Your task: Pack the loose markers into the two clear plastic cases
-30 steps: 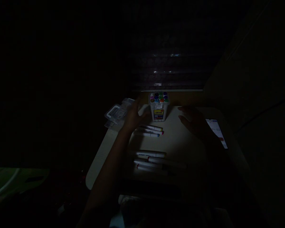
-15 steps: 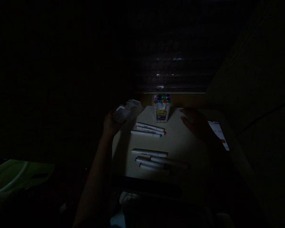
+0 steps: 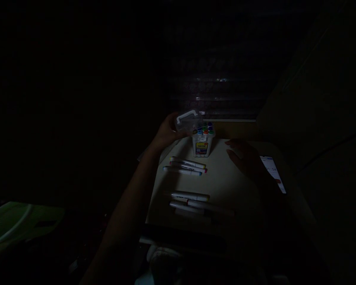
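My left hand (image 3: pixel 167 133) is closed on a clear plastic lid (image 3: pixel 187 122) with a white handle. It holds the lid tilted at the upper left of a clear marker case (image 3: pixel 201 148), partly over the colored caps inside; whether lid and case touch I cannot tell. My right hand (image 3: pixel 240 154) is held to the right of the case, fingers apart and with nothing in them. Several white markers lie on the table in two groups: an upper group with a blue-tipped marker (image 3: pixel 182 171), and a lower group with a yellow-tipped marker (image 3: pixel 190 196).
A lit phone (image 3: pixel 273 174) lies at the right side of the pale table (image 3: pixel 216 178). Behind stands a dark ridged surface (image 3: pixel 207 91) with glints. A green basket (image 3: pixel 23 221) is at the lower left. The room is very dark.
My left hand has carried the lid rightward and up from the table's left side to the top of the marker case. My right hand stays nearly where it was.
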{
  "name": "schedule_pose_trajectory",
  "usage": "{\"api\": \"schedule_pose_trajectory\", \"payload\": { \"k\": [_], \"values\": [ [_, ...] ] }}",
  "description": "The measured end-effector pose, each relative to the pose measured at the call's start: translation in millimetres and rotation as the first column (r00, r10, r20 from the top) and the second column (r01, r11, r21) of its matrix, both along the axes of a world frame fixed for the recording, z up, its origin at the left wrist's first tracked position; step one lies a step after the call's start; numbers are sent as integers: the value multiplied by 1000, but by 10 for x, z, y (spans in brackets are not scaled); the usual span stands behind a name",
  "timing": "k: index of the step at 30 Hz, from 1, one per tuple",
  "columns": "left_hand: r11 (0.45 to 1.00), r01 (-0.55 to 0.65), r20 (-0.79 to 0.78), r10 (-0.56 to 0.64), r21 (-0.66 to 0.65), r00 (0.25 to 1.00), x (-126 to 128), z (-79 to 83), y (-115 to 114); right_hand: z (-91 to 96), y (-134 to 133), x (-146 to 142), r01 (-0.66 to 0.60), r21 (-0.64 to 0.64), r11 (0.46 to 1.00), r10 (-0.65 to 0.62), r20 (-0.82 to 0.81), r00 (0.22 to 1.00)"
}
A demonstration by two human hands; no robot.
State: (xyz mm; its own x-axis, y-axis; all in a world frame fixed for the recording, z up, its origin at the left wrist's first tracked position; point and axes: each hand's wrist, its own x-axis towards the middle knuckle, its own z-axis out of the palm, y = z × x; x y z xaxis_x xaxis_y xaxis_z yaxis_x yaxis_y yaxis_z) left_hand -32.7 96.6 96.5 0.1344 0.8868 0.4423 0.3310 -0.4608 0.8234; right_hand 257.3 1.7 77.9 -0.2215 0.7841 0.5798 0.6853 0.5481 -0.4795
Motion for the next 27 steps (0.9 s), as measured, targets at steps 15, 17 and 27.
{"api": "schedule_pose_trajectory", "payload": {
  "k": [15,17,27],
  "values": [
    [964,243,104,-232,-105,967,286,28,132,61,-22,11,24,10,1000,-23,-15,1000],
    [968,234,101,-225,-86,969,298,1,131,73,-19,11,24,16,1000,-24,-5,1000],
    [968,250,101,-248,-10,964,377,-93,83,135,26,-36,59,68,996,-57,-29,998]
  ]
}}
